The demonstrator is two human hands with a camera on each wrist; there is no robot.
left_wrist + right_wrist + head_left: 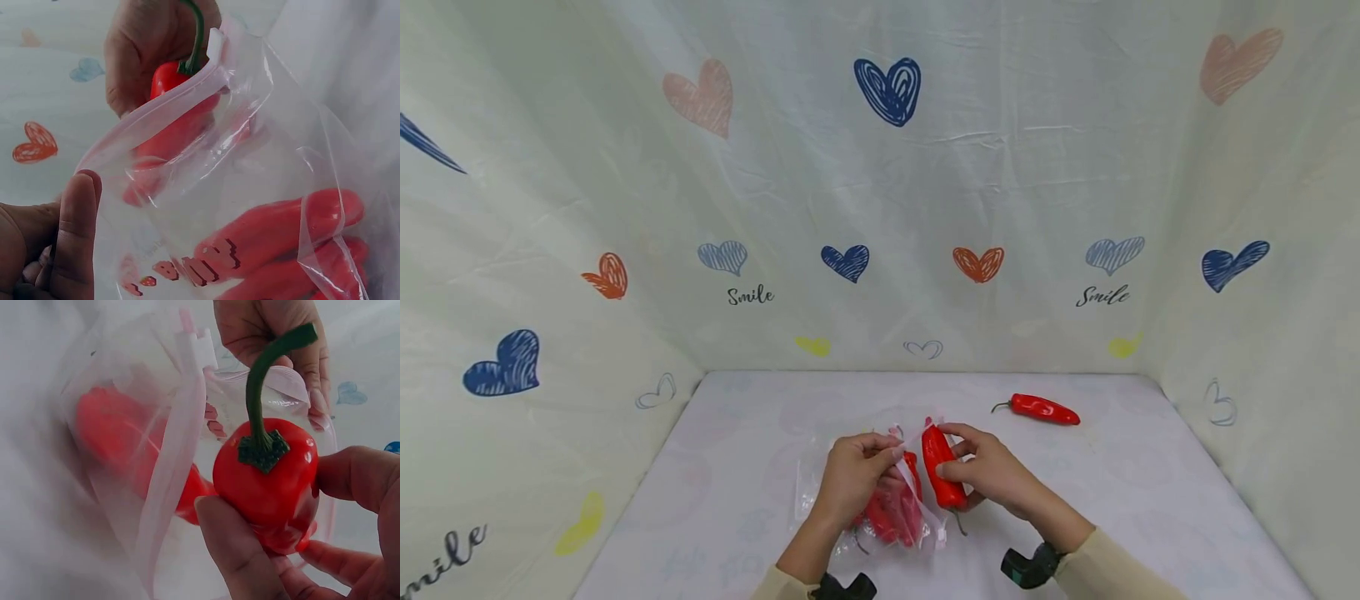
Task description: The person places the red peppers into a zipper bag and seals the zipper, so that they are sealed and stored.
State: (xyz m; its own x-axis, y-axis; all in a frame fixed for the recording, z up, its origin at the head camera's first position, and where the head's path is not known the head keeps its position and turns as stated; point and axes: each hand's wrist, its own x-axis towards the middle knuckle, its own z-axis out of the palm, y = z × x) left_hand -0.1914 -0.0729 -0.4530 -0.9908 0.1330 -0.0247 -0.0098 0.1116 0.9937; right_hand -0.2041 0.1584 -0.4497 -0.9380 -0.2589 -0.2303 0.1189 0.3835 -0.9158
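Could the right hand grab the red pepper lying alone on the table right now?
Probably not yet: the right-hand grip is holding another red pepper at the mouth of the plastic bag. Nothing seems to stand between it and the lone pepper, though, so it could likely reach once free.

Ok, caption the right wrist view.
Right hand holds a pepper at the mouth of a bag pinched by the left hand.

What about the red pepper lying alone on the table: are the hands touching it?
No, that red pepper lies on the table, apart from the left hand and the right hand.
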